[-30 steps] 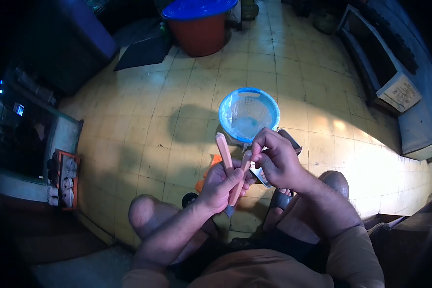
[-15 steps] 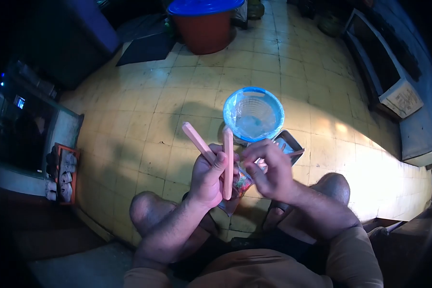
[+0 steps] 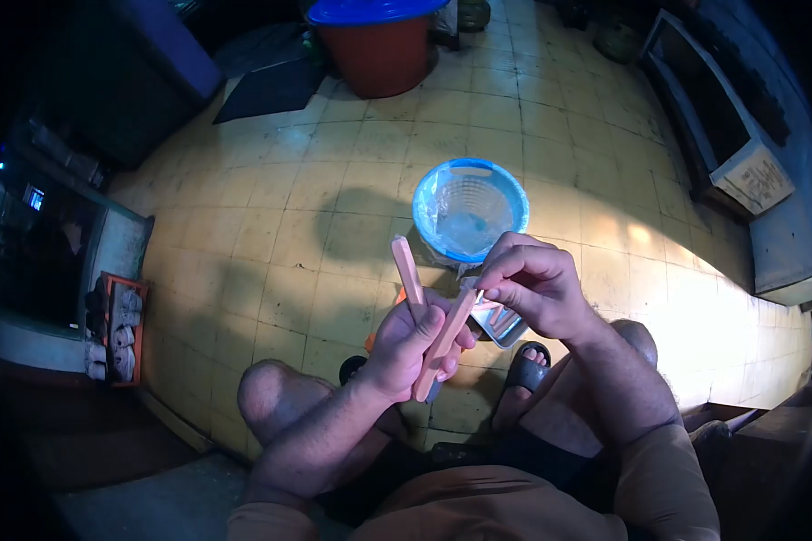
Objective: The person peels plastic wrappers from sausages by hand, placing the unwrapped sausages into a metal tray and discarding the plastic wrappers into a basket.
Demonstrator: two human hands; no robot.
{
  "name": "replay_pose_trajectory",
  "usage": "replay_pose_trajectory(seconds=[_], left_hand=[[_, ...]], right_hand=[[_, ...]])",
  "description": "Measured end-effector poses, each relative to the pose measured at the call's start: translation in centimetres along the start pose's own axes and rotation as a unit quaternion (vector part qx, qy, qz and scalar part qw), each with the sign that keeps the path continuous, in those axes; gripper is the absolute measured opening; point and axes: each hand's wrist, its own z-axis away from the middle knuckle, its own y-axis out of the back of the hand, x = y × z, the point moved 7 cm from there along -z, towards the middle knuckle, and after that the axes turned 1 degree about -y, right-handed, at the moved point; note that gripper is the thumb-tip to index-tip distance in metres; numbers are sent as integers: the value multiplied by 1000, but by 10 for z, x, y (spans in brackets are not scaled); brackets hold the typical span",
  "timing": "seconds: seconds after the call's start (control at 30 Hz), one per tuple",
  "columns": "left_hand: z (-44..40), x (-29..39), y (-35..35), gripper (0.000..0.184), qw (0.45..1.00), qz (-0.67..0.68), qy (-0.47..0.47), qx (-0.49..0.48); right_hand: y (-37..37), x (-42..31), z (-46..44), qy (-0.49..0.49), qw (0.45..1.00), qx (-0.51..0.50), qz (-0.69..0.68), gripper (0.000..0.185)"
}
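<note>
A seated person's left hand (image 3: 404, 350) is gripping two long pink sticks above a yellow tiled floor (image 3: 352, 149), the left stick (image 3: 407, 274) leaning up and away, the right stick (image 3: 446, 346) slanting across the fingers. The right hand (image 3: 537, 287) is closing narrowly, thumb and fingertips pinching at the right stick's upper end. Beneath the right hand, a metal tray (image 3: 505, 339) is holding more sticks, partly hidden. Just beyond the hands, a blue basket (image 3: 520, 221) is standing with a clear plastic liner (image 3: 442, 221) inside it. Dark sandals (image 3: 527, 371) are covering the person's feet, while a reddish-brown tub (image 3: 376, 59) is sitting farther off under a blue lid (image 3: 374, 9).
</note>
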Motion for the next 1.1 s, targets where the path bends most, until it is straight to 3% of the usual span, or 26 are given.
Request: replay_pose_trajectory(seconds=[0.13, 0.23, 0.3, 0.4, 0.53, 0.7, 0.77, 0.87, 0.93, 0.97, 1.03, 1.1], left_hand=[[-2, -6, -1, 33, 999, 27, 18, -12], [-4, -1, -11, 37, 997, 17, -21, -66], [-2, 11, -6, 35, 988, -134, -66, 35], [-1, 12, 7, 32, 992, -93, -60, 57], [1, 10, 12, 36, 992, -80, -52, 84], [-1, 17, 14, 41, 986, -95, -99, 95], [-2, 18, 16, 43, 987, -101, -91, 81], [-4, 23, 18, 44, 977, -99, -140, 126], [-3, 25, 19, 43, 978, -85, -140, 132], [-3, 24, 19, 43, 979, -71, -138, 135], [-3, 18, 26, 37, 978, -63, -126, 153], [-6, 9, 28, 33, 986, -91, -40, 137]], right_hand=[[-2, 1, 2, -44, 999, 32, 3, 7], [-4, 0, 0, -28, 991, 39, 124, 8], [-4, 4, 2, -34, 987, 77, 139, 10], [-15, 25, 12, -77, 986, 126, 71, 11], [-21, 20, 12, -54, 982, 129, 129, 13], [-46, 30, 22, -66, 981, 136, 119, 13], [-47, 34, 22, -114, 981, 143, 65, 10], [-47, 27, 18, -113, 985, 98, 84, 7], [-67, 41, 24, -195, 979, -55, 33, 2], [-66, 41, 23, -195, 979, -55, 32, 2], [-67, 43, 23, -250, 963, -83, 57, 5], [-70, 43, 24, -226, 967, -97, 67, 5]])
